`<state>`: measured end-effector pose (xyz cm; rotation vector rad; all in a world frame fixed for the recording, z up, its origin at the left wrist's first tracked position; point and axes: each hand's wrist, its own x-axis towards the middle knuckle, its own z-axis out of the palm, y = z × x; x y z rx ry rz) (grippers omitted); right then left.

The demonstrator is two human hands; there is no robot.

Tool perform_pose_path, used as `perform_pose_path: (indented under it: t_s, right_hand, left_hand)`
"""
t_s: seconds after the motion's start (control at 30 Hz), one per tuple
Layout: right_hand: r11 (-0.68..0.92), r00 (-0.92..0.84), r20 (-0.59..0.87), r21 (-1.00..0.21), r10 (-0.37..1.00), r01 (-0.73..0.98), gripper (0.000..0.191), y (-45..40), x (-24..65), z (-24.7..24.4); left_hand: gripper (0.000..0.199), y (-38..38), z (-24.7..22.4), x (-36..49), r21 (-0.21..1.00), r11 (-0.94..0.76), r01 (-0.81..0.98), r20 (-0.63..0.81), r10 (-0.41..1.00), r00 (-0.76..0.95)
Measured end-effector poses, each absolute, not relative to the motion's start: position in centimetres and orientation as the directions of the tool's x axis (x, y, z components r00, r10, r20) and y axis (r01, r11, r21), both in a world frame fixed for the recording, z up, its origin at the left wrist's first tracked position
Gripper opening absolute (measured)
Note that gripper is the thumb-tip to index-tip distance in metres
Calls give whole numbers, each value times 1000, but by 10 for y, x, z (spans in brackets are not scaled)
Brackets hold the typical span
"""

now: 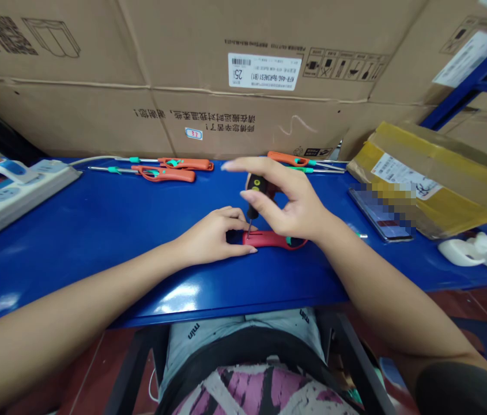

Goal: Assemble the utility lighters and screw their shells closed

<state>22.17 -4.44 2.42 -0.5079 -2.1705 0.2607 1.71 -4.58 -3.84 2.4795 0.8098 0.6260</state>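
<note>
Left hand [211, 237] pinches the lighter [269, 239] in from the worktop's [109, 230] front edge, probably steadying it! Right hand [293, 199] grips the screwdriver [253, 208] near upright, tip down.

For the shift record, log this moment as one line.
left grip: holds red lighter's left end on blue table | right grip: holds screwdriver, tip at that end

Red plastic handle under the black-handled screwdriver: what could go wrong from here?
The thin tip of the black-handled screwdriver with yellow-green marks might slip off the long red plastic handle and jab the left hand, whose fingers and thumb sit close on either side of it. The red plastic handle could also twist or skid, since the glossy blue table looks slick and the left hand's grip is only at one end.
</note>
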Motion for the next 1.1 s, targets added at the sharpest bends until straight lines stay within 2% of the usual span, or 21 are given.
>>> perform_pose_path:
  t_s: [0.1,0.27,0.43,0.63,0.83,0.9,1.0,1.1]
  right_hand:
    - [904,-520,740,-333,428,270,33,-44,222,23]
    - [889,-585,673,-398,452,229,43,-44,223,24]
    - [904,-489,766,-291,417,314,31,-42,224,23]
    - [918,-613,683,-302,396,257,43,-44,228,27]
    - [921,-571,747,-141,340,365,38,-40,230,23]
    - [925,-604,720,-145,342,350,40,-40,232,24]
    - [928,-617,697,-213,365,307,43,-43,231,25]
    - [920,-542,754,-219,371,325,35,-45,225,20]
  left_hand:
    - [38,-46,-39,17,552,-716,426,268,637,723]
    - [38,-47,-37,18,541,-714,444,269,647,713]
    - [36,-48,-38,19,553,-710,437,266,647,714]
    - [33,-52,-36,20,548,-690,473,251,675,694]
    - [33,-51,-36,21,556,-681,477,240,681,692]
    - [34,-51,-36,21,550,-689,472,255,676,691]
    - [32,-52,-36,21,550,-689,471,261,678,687]
    - [30,-53,-36,21,557,-685,470,259,681,686]
